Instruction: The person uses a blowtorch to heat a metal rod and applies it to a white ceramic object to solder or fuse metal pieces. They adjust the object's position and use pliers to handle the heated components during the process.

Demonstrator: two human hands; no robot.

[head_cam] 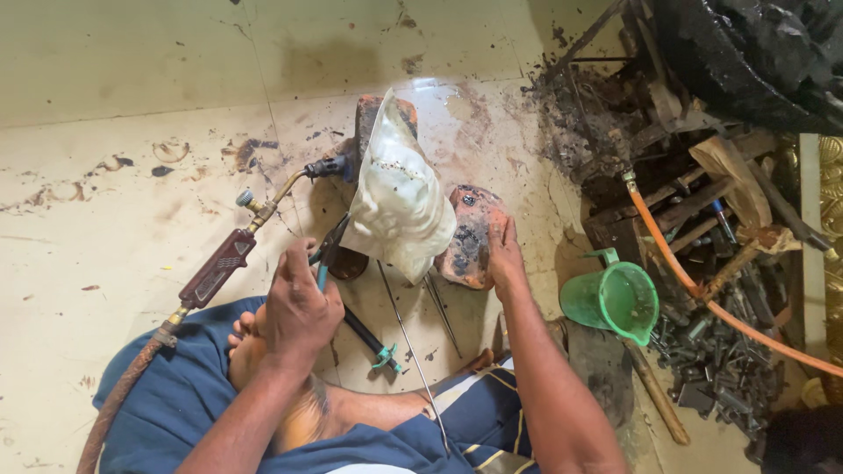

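A pale embossed metal piece (399,197) shaped like a mask stands tilted on the floor, propped against reddish bricks (470,237). My left hand (299,307) grips blue-handled pliers (329,250) whose jaws reach the piece's lower left edge. My right hand (505,254) rests flat on the brick to the right of the piece. A gas torch (250,233) with a brown handle and brass tube lies left of the piece, its nozzle pointing at the brick behind it.
A green plastic jug (615,298) stands at my right. An orange hose (694,281) crosses a heap of dark scrap metal and tools (711,351) on the right. Thin metal rods (413,351) and a second tool with teal grips (373,342) lie between my legs.
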